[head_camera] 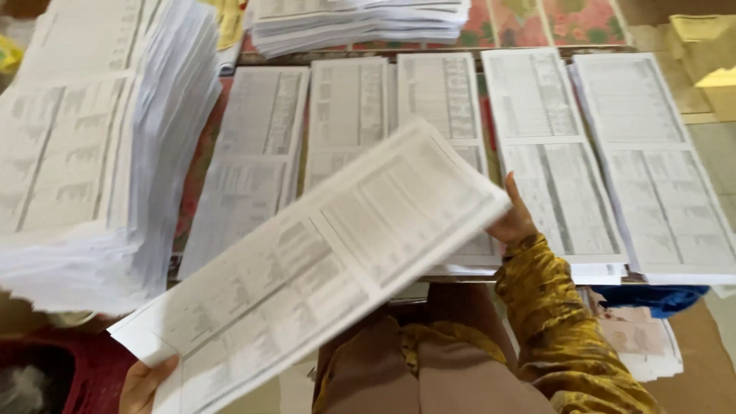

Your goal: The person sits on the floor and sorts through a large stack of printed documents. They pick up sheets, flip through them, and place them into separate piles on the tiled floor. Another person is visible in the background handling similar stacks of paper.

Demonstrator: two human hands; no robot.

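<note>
Head view: your left hand (146, 383) and right hand (512, 222) each grip opposite ends of one long printed sheet (314, 261) above the paper stacks (253, 161).

Both hands, left hand (146, 383) and right hand (512, 222), hold a long printed sheet (322, 261) slantwise above five paper stacks (537, 138).

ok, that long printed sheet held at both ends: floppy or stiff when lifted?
Likely floppy: the printed sheet is thin and long, spanning from left hand to right hand. Probably light. Held by one end alone, it would likely droop.
</note>
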